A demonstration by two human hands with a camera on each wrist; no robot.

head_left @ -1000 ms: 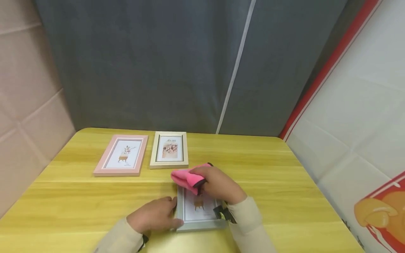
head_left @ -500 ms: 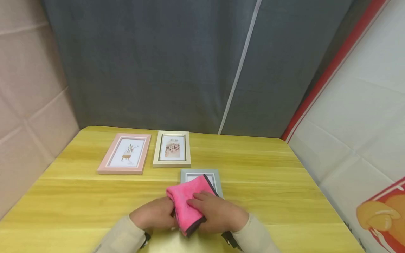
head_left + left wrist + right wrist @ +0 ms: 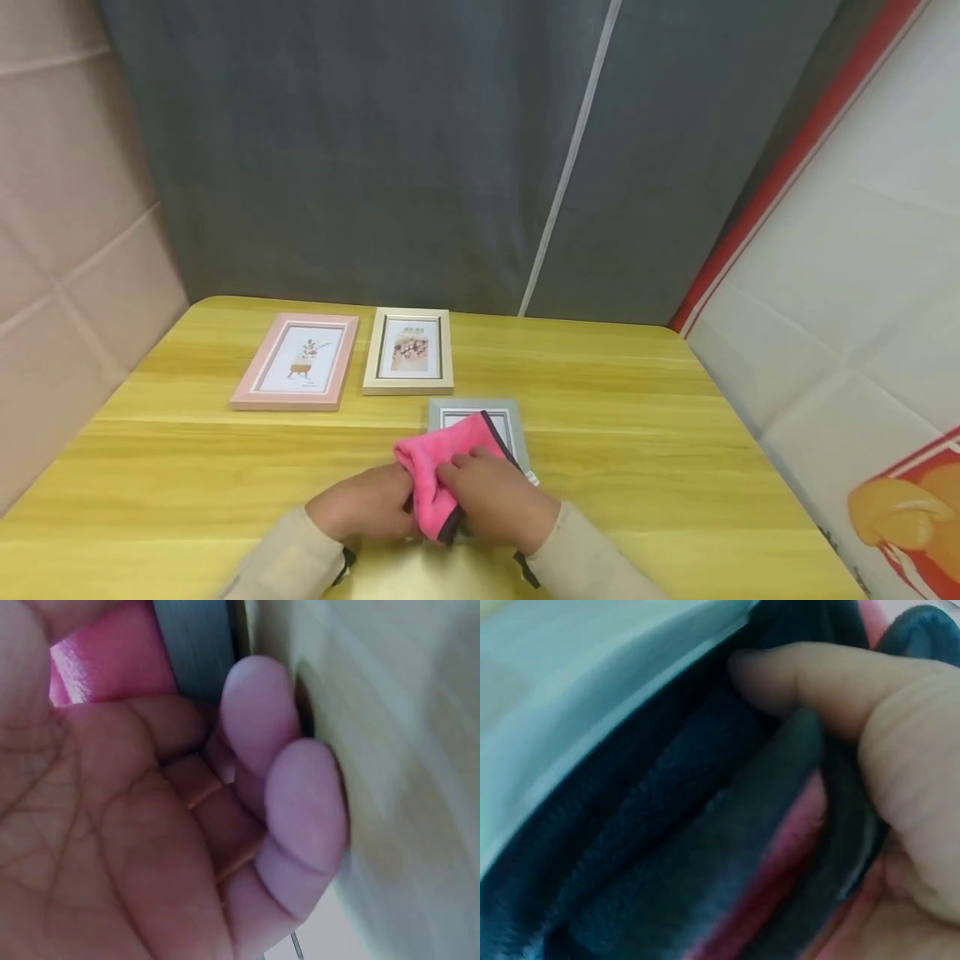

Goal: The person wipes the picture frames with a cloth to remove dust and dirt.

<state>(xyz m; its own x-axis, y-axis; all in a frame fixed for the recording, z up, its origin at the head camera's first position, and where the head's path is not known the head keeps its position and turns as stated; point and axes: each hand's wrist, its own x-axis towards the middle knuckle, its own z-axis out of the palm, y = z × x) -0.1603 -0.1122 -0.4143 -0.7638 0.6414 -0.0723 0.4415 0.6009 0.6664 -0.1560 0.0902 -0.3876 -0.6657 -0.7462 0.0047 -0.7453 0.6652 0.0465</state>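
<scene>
A grey picture frame [image 3: 476,405] lies flat on the table, its lower part hidden under a folded pink cloth [image 3: 438,458] with dark edging. My left hand [image 3: 371,502] holds the frame at its left side; in the left wrist view the curled fingers [image 3: 304,802] come down to the tabletop beside the grey edge [image 3: 196,649]. From the right, my right hand [image 3: 498,500] grips the cloth and presses it on the frame. Dark folds of the cloth [image 3: 682,825] bunch under the thumb in the right wrist view.
A pink picture frame [image 3: 247,379] and a cream-gold picture frame [image 3: 408,387] lie side by side farther back on the yellow wooden table [image 3: 637,433]. Behind the table hangs a dark grey curtain [image 3: 360,158]. Light coverings flank both sides.
The right hand has brought the cloth from the top of the grey frame down to its lower part. In the last half second it has shifted slightly left, bunching the cloth.
</scene>
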